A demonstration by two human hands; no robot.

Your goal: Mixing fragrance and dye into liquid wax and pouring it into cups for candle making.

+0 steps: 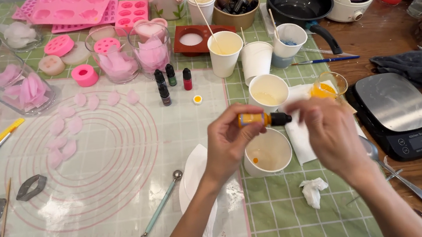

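My left hand point(228, 146) holds a small orange dropper bottle point(255, 119) sideways above a white paper cup point(268, 153). My right hand point(330, 130) pinches the bottle's black cap end point(280, 119). The cup below shows a small orange drop on its inner wall. Another white cup with pale liquid point(268, 91) stands just behind, and a small glass of orange liquid point(329, 87) sits to its right. Three dark dye bottles point(171, 80) and a loose yellow cap point(197, 100) stand on the mat further back.
A clear silicone mat with pink rings point(93, 165) bears pink petals point(63, 139) and a ball-tip tool point(160, 205). A digital scale point(398, 111) and spoon point(397, 170) lie right. Pink moulds point(79, 8), glass jars point(19, 85), cups and a black pan point(298, 0) line the back.
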